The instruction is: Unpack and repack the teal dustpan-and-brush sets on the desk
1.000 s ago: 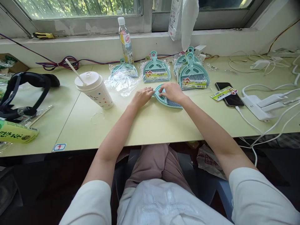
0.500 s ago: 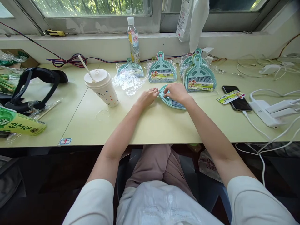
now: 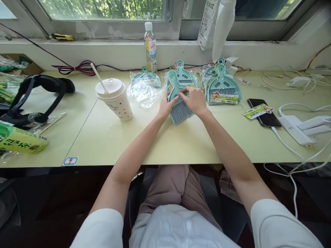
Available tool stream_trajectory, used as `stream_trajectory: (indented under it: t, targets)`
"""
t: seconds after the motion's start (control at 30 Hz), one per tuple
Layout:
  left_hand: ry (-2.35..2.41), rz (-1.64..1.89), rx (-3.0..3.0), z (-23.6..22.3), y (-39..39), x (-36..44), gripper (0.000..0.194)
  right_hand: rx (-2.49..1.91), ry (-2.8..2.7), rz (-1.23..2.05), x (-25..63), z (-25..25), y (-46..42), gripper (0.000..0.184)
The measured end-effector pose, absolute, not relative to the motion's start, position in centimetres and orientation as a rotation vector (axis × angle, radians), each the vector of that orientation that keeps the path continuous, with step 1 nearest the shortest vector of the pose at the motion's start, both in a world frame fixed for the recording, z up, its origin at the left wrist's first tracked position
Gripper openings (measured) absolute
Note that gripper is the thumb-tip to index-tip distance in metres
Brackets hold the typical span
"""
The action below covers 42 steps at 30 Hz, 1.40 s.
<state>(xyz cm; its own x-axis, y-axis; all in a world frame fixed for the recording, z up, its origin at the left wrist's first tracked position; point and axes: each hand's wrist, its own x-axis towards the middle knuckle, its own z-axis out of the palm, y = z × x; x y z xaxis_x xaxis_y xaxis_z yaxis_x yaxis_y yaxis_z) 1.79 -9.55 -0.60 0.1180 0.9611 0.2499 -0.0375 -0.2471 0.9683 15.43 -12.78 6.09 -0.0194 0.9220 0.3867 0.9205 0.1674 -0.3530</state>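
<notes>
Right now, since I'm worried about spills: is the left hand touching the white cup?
Apart: the head view plainly shows pale tabletop between the left hand and the white cup.

Teal plastic brush (image 3: pixel 176 91), grey bristles (image 3: pixel 180 113) in a broad fan, held at 12 o'clock. Slightly tilted: handle (image 3: pixel 172 78) pointing between 11 and 12, bristles pointing between 5 and 6.

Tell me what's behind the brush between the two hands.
Behind the brush is a plastic-wrapped dustpan set; its handle and part of its label show. The brush, left hand and right hand cover some lower parts; what lies there is hidden.
</notes>
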Motion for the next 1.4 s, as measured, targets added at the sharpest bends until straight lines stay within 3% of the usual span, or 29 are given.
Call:
stream_trajectory:
  t: [0.1,0.27,0.37,0.47,0.73,0.9,1.07,1.23,1.4]
  targets:
    - [0.969,1.291,1.336,-0.7,-9.3,1.4,0.042,-1.702,-1.796,-0.069,20.7,4.9,-15.0,0.045]
    - [0.893,1.271,1.212,-0.4,-9.4,1.3,0.043,-2.052,-1.331,-0.588,35.7,1.7,-18.9,0.037]
    - [0.86,1.284,1.058,-0.3,-9.3,1.5,0.056,-2.38,-1.163,-0.411,43.3,-0.1,-20.9,0.061]
    - [0.804,1.336,0.966,-0.3,-9.1,1.6,0.065,-2.5,-1.362,-0.199,46.4,-0.8,-22.6,0.066]
    - [0.959,1.259,0.853,0.2,-9.6,1.7,0.049,-2.51,-1.389,-0.274,41.9,1.5,-21.6,0.064]
    - [0.987,1.22,0.86,0.1,-9.6,1.4,0.04,-2.447,-1.595,-0.118,39.4,0.8,-20.2,0.043]
    - [1.0,1.223,0.83,-0.1,-9.2,1.2,0.045,-2.131,-1.614,-0.115,35.2,0.3,-23.1,0.028]
    - [0.985,1.229,0.855,-0.1,-9.0,1.4,0.054,-1.699,-1.747,0.135,28.6,5.0,-26.1,0.03]
    - [0.914,1.17,0.901,0.1,-9.7,1.2,0.059,-1.313,-1.904,0.369,22.6,7.9,-21.6,0.033]
